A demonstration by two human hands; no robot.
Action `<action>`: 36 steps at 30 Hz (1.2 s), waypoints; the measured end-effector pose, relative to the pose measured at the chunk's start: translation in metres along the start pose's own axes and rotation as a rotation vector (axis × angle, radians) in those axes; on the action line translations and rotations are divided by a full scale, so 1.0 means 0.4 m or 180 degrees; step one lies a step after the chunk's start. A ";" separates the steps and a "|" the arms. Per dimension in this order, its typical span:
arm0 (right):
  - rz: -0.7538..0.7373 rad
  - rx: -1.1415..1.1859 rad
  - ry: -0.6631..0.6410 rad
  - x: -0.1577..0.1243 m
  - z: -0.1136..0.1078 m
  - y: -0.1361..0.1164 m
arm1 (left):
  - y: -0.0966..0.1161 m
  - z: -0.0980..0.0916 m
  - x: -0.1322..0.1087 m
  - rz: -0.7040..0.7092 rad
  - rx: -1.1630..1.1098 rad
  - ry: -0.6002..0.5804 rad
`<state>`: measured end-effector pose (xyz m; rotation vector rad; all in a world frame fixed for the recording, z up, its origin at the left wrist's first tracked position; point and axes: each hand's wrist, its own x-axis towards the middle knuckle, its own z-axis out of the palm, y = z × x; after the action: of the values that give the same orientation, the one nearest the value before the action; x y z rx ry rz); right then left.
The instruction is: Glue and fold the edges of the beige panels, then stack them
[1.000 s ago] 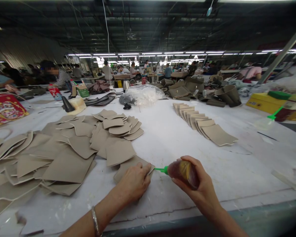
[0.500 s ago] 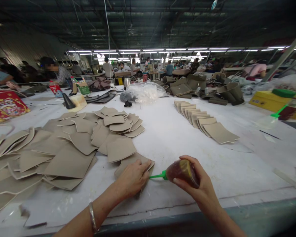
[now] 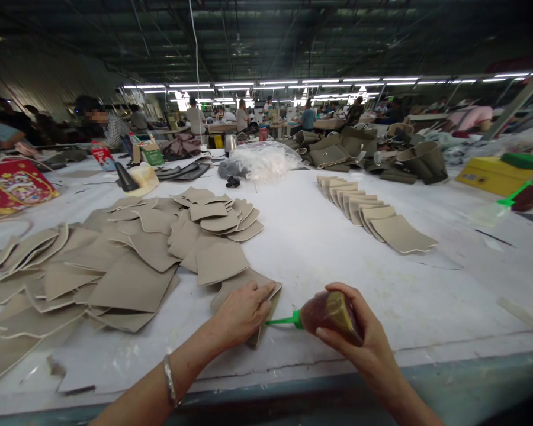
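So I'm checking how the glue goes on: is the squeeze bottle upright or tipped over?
Tipped. The right hand holds the squeeze bottle nearly on its side, green nozzle pointing left to the edge of the beige piece under the left hand.

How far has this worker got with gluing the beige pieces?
Apparently done: the neat overlapping row of pieces far right. In hand: the left hand pins one beige piece while the right hand points the glue bottle nozzle at its edge. Left: the large loose pile.

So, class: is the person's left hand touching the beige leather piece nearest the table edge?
Touching. The head view shows the left hand pressed flat on the beige leather piece, fingers covering its edge.
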<state>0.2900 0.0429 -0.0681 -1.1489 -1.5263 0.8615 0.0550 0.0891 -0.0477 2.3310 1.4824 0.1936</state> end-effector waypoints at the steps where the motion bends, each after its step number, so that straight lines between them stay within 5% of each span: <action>1: 0.0045 0.0129 -0.0134 -0.003 0.001 0.001 | 0.000 0.001 0.000 0.0004 -0.0024 0.0000; 7: 0.0081 0.0061 0.0061 -0.009 0.007 0.010 | -0.003 0.007 -0.001 -0.0006 -0.0044 0.0017; 13: 0.0149 0.0573 -0.0391 -0.019 0.007 0.015 | -0.001 0.007 -0.001 0.0003 0.0067 0.0022; 18: 0.0129 0.0133 0.0142 -0.013 0.002 0.022 | -0.002 0.007 -0.003 0.0001 0.0016 0.0045; 24: 0.0235 0.0790 -0.0471 -0.026 0.005 0.023 | -0.002 0.010 -0.004 0.0019 -0.0023 0.0036; 30: 0.0009 0.0235 -0.0055 -0.006 -0.018 0.019 | 0.001 0.006 -0.004 -0.0006 -0.0070 0.0014; 36: 0.0070 0.0635 -0.0413 -0.018 -0.005 0.014 | 0.005 0.001 -0.003 -0.0052 -0.0038 -0.0069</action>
<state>0.2937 0.0377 -0.0747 -0.9819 -1.4961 1.0954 0.0563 0.0870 -0.0470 2.3037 1.4854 0.1717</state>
